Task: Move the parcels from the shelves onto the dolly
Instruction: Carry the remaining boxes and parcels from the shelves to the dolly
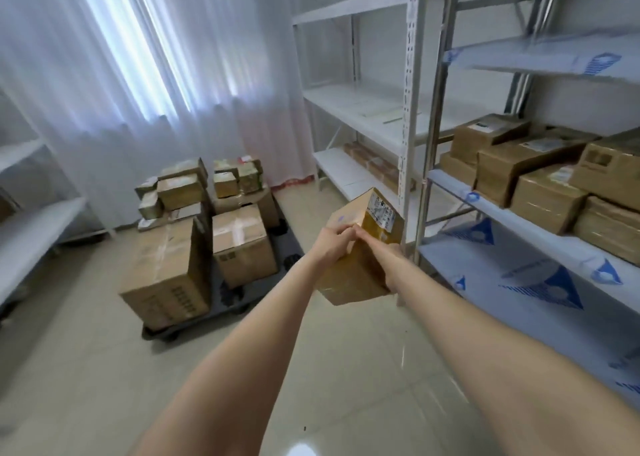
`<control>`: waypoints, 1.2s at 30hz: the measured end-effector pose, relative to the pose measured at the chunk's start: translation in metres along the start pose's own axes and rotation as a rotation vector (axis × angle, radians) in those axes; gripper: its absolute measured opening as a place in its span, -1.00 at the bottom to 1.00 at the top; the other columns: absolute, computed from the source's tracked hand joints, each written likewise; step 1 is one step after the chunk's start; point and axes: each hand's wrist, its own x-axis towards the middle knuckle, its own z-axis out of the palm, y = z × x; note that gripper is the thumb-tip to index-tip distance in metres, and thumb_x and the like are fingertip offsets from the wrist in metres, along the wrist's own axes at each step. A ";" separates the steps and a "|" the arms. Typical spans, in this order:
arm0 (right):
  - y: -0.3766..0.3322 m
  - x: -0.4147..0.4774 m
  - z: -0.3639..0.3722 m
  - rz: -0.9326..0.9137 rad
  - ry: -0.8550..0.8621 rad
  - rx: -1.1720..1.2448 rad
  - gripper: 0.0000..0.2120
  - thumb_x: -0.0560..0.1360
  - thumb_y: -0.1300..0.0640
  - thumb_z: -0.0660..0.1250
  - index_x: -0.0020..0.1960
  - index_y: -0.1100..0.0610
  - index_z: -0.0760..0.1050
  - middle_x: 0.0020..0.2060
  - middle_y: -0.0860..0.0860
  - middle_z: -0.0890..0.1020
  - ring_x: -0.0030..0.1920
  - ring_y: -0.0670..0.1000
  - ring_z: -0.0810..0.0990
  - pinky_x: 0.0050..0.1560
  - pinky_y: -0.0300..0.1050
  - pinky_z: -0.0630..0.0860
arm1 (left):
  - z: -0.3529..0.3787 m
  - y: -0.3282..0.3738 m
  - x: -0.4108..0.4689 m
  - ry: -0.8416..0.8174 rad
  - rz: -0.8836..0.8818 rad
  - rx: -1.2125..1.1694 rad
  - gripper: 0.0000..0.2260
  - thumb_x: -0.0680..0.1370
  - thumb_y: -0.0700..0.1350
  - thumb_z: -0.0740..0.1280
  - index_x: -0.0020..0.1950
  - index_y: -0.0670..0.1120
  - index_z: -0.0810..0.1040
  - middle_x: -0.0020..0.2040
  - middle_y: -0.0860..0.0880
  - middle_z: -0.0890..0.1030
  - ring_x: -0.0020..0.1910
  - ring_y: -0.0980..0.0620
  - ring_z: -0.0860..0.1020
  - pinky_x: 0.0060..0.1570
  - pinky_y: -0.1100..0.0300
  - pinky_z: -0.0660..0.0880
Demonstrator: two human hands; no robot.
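While the left hand [334,244] and right hand [372,244] clasp one parcel [349,279] in mid-air beside the shelf [450,183], the dolly [228,296] already carries many parcels; several more wait on the shelf.

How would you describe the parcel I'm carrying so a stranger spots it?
Find the white shelving upright on the right. Just left of it, the left hand and right hand hold a small brown parcel off the floor. Unlike boxes on the dolly and shelves, it is airborne, tilted, with a white label on top.
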 end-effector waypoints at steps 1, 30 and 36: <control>-0.004 0.018 0.013 0.007 -0.012 0.001 0.40 -0.34 -0.54 0.42 0.42 0.02 0.27 0.24 0.10 0.49 0.21 0.21 0.47 0.27 0.23 0.40 | -0.011 -0.004 0.012 0.025 -0.016 -0.013 -0.70 0.61 -0.07 0.16 0.29 -0.06 0.54 0.22 -0.07 0.55 0.16 -0.03 0.50 0.19 0.15 0.42; -0.130 0.229 0.436 0.157 -0.553 -0.197 -0.25 0.24 -0.27 0.41 0.34 -0.01 0.33 0.20 0.15 0.51 0.18 0.24 0.48 0.23 0.30 0.41 | -0.388 -0.211 0.209 0.541 -0.651 -0.282 -0.47 0.59 0.05 0.26 0.47 -0.15 0.23 0.33 -0.16 0.43 0.14 -0.11 0.49 -0.09 0.03 0.46; -0.153 0.248 0.552 0.149 -0.605 -0.280 -0.54 0.47 -0.14 0.36 0.26 0.02 0.33 0.19 0.13 0.48 0.15 0.20 0.44 0.05 0.21 0.48 | -0.494 -0.260 0.242 0.576 -0.613 -0.316 -0.53 0.59 0.00 0.26 0.46 -0.08 0.27 0.28 -0.10 0.48 -0.09 0.02 0.48 -0.17 0.07 0.47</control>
